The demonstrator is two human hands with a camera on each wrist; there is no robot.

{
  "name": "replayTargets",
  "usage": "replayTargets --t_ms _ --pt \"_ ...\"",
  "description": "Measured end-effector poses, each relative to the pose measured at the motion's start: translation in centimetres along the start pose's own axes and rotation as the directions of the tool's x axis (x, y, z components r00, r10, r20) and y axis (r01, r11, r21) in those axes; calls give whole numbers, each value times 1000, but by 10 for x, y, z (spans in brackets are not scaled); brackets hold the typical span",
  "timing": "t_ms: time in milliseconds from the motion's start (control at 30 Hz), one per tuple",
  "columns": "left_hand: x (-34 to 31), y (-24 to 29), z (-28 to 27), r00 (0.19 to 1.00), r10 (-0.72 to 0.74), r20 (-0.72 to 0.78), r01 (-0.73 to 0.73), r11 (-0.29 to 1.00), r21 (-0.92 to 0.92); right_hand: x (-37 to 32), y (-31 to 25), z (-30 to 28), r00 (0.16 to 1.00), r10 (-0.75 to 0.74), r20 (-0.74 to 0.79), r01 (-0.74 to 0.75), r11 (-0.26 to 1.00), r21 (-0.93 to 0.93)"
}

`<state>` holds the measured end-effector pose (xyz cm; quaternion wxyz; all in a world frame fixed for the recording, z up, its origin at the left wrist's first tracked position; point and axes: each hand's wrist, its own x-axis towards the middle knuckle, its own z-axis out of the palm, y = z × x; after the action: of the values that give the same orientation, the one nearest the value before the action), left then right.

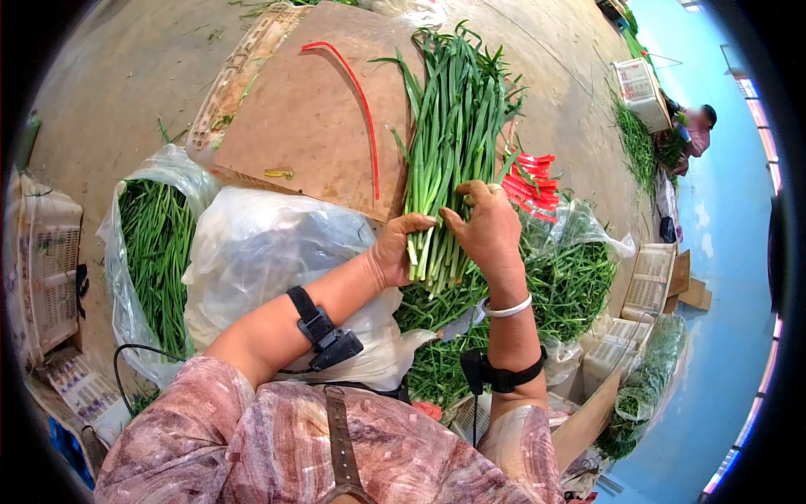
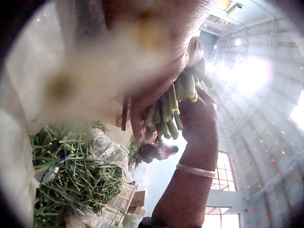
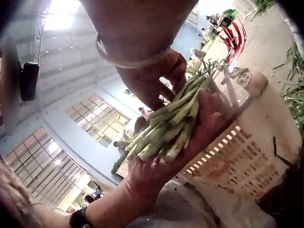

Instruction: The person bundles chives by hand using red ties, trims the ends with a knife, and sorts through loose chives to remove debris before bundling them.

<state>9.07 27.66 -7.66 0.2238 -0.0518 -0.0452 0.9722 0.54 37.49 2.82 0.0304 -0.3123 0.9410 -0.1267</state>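
Clamped on chive-like stalks (image 1: 438,197): left hand (image 1: 393,249); right hand (image 1: 491,223) over them, hold unclear.
Pale, slender stems (image 1: 431,259); flat, ribbon-shaped leaves (image 1: 460,97).

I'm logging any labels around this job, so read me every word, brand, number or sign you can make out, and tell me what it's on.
No text can be read in any view.
Red strips beside the green stalks: pale marks, too small to tell whether they are print.
Pale container at the head view's lower left: small dark marks, too blurred to read.
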Motion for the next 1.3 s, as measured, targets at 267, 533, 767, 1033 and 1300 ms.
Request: replayTargets --t_ms 267,533,767,1033,1300 --pt "0 -1 -3 990 3 139 14 993 -119 -2 -7 16 988 -52 -142 43 997 -64" --pt "-3 -4 12 998 46 34 -46 999 -23 -1 -13 18 985 21 -173 -2 994 108" --pt "-3 -3 9 997 46 -69 -36 991 128 1 -10 20 985 -2 -171 13 998 66" --pt "-3 -2 -8 1000 29 5 -30 994 108 3 -10 15 988 -18 -155 54 972 231" --pt "-3 -5 -6 998 52 -30 -43 972 230 1 -9 9 991 -80 -107 113 929 353"
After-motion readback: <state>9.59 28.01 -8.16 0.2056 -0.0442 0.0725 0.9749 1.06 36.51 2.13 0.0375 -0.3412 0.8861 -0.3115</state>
